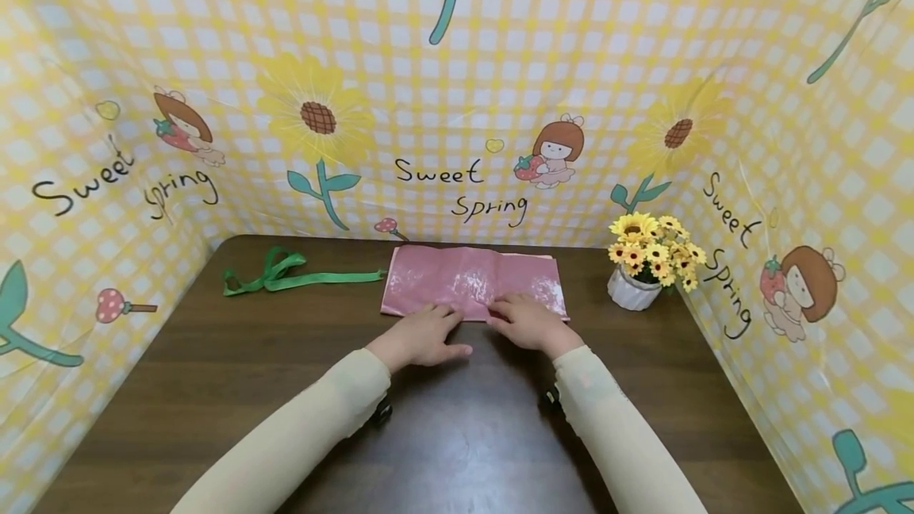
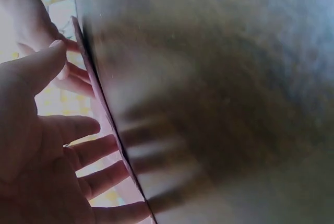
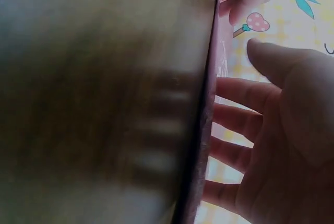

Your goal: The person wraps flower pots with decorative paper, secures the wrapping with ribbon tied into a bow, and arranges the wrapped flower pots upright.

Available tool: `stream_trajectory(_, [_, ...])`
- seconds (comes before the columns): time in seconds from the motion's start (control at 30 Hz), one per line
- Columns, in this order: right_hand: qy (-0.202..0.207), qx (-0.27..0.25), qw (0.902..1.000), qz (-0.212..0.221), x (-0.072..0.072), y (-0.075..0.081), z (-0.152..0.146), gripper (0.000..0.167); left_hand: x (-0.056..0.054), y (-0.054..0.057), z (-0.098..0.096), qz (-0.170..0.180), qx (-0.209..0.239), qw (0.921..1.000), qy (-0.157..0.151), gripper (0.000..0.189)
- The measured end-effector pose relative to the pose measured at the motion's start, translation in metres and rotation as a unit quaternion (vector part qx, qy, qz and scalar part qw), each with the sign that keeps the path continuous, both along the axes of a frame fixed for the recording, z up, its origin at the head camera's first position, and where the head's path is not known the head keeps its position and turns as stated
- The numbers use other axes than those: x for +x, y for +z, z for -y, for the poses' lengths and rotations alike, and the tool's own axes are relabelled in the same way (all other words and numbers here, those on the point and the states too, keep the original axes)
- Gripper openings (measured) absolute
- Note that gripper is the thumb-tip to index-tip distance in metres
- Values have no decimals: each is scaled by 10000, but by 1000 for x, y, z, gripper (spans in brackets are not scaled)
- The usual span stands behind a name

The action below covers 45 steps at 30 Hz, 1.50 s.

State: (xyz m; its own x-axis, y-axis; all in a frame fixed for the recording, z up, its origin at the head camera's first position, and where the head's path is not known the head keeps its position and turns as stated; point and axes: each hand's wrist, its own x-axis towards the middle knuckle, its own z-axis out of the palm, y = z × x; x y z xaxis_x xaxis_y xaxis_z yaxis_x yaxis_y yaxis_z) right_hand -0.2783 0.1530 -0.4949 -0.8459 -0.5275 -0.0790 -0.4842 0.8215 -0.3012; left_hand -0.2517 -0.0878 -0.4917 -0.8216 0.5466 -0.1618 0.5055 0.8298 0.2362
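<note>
A flat pink folded sheet (image 1: pixel 428 280) with a glossy surface lies near the back of the table. My left hand (image 1: pixel 427 337) rests its fingertips on the sheet's front edge, left of the middle, thumb stretched out toward the right. On the same edge, a little to the right, are the fingertips of my right hand (image 1: pixel 524 322). In the left wrist view the fingers (image 2: pixel 99 177) are spread and fairly straight against the sheet's edge. The right wrist view likewise shows spread fingers (image 3: pixel 232 151) touching the pink edge, with the thumb held apart.
A green ribbon (image 1: pixel 314 281) with a loop lies left of the sheet, its end close to the sheet's left edge. At the right stands a white pot (image 1: pixel 631 292) of yellow flowers (image 1: pixel 653 248). A checked yellow cloth (image 1: pixel 457 86) walls the brown table (image 1: pixel 471 419) at the back and sides.
</note>
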Motion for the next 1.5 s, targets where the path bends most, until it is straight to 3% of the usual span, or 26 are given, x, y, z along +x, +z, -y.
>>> stream_trajectory(0.23, [-197,122,9997,-7,8,1,-1,43,-4,0,-2,-38,-136,9998,-105,77])
stream_trajectory(0.57, [-218,200,9993,-212,24,4,5,41,-10,7,1,250,-152,9996,-61,72])
stream_trajectory(0.93, [-212,530,9979,-308,46,9,13,38,-6,6,-10,-169,-652,9977,-74,71])
stream_trajectory(1.2, [-250,657,9974,-167,70,19,24,42,-2,5,-12,-428,-436,9981,-17,55])
stream_trajectory(1.33, [-222,706,9971,-202,76,21,27,39,-5,3,-12,-483,-358,9982,-68,41])
stream_trajectory(1.5, [-85,865,9961,-147,80,26,31,41,-9,1,-11,-374,-369,9983,-245,40])
